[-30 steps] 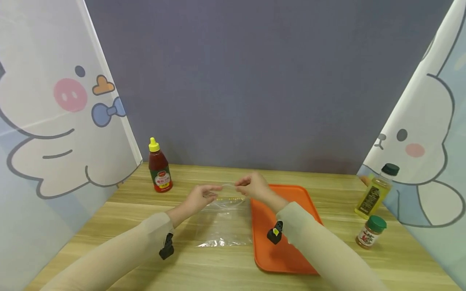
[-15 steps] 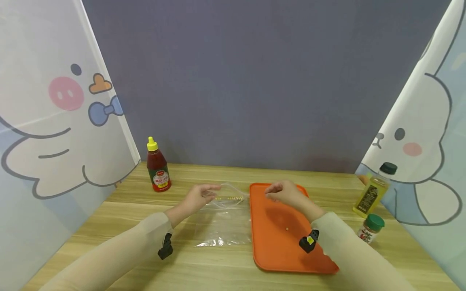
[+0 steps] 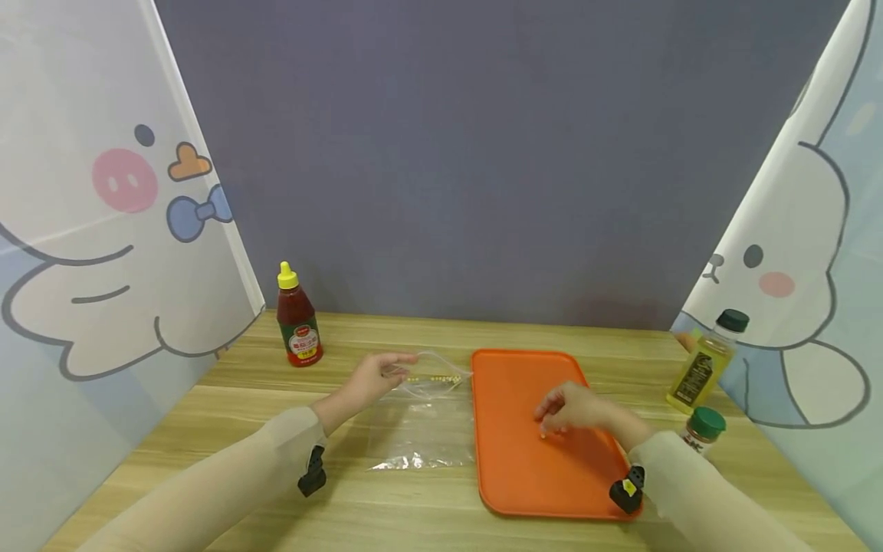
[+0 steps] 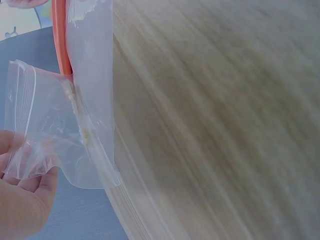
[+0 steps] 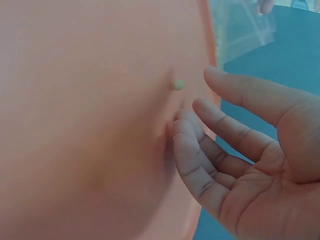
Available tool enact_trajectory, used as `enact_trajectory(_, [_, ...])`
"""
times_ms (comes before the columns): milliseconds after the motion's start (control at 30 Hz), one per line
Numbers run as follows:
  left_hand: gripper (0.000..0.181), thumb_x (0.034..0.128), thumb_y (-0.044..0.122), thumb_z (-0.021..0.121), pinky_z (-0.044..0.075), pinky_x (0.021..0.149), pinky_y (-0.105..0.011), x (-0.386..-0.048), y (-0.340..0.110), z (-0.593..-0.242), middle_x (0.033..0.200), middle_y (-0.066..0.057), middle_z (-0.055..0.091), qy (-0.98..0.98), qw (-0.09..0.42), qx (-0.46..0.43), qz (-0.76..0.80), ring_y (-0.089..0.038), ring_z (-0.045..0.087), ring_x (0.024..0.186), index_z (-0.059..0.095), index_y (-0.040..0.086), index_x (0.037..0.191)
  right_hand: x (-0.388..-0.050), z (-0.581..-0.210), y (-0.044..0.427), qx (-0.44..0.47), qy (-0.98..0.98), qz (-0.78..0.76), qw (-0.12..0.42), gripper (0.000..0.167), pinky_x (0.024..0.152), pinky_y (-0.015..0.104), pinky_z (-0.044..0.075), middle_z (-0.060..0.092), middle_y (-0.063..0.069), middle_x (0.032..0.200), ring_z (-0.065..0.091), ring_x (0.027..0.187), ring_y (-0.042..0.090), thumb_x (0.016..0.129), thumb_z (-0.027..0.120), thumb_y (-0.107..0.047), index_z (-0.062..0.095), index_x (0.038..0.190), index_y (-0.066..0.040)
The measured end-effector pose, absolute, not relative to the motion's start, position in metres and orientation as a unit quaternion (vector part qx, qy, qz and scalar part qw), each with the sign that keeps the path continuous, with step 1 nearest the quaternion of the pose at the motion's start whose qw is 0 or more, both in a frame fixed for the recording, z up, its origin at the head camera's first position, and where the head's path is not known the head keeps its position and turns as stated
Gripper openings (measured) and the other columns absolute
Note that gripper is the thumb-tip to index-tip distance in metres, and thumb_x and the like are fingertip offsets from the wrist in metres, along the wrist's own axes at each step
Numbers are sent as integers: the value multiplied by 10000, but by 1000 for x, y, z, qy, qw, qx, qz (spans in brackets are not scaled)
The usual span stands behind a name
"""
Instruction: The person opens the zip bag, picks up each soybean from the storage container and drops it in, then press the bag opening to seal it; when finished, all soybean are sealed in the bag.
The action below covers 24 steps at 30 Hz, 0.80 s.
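A clear zip bag (image 3: 422, 435) lies on the table with its mouth held apart; a line of small yellow round pieces (image 3: 444, 379) shows inside. My left hand (image 3: 371, 381) pinches the left side of the bag's mouth, also seen from close in the left wrist view, where the bag (image 4: 47, 110) hangs from the fingers. Over the orange tray (image 3: 510, 479) reaches my right hand (image 3: 576, 406), thumb and fingers apart with nothing between them. Just ahead of its fingertips, one small round bean-like piece (image 5: 178, 85) rests on the tray.
At the back left stands a red sauce bottle (image 3: 300, 326) with a yellow cap. On the right are an oil bottle (image 3: 702, 376) and a green-capped spice jar (image 3: 705, 429), partly hidden by my right sleeve. A grey partition (image 3: 441, 169) closes off the back.
My right hand has left the bag's mouth and moved right and down over the tray to the small piece. My left hand has stayed at the bag.
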State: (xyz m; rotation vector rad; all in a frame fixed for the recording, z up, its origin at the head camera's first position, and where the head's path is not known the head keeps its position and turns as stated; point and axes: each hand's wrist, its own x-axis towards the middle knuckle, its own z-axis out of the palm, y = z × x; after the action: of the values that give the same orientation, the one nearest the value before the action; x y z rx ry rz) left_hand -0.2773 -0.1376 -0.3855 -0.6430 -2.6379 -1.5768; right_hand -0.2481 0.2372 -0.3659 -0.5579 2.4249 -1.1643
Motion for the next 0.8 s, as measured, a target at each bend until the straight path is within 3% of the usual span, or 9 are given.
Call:
enact_trajectory(333, [381, 894, -104, 571, 553, 907, -344, -275, -137, -384, 1315, -221, 590, -842, 0, -207, -498, -377, 622, 1140, 591, -47, 1270, -245, -379, 241, -200, 866, -416, 193, 283, 553, 200, 450, 564, 18, 718, 500, 661, 119, 707, 822, -3, 668, 932, 72])
enact_trajectory(800, [371, 885, -126, 570, 556, 898, -334, -277, -137, -388, 1302, -237, 593, -838, 7, -216, -501, -406, 620, 1125, 595, -67, 1251, -246, -386, 239, -216, 883, -388, 154, 117, 494, 248, 484, 685, 62, 698, 531, 542, 95, 737, 795, -18, 711, 810, 18])
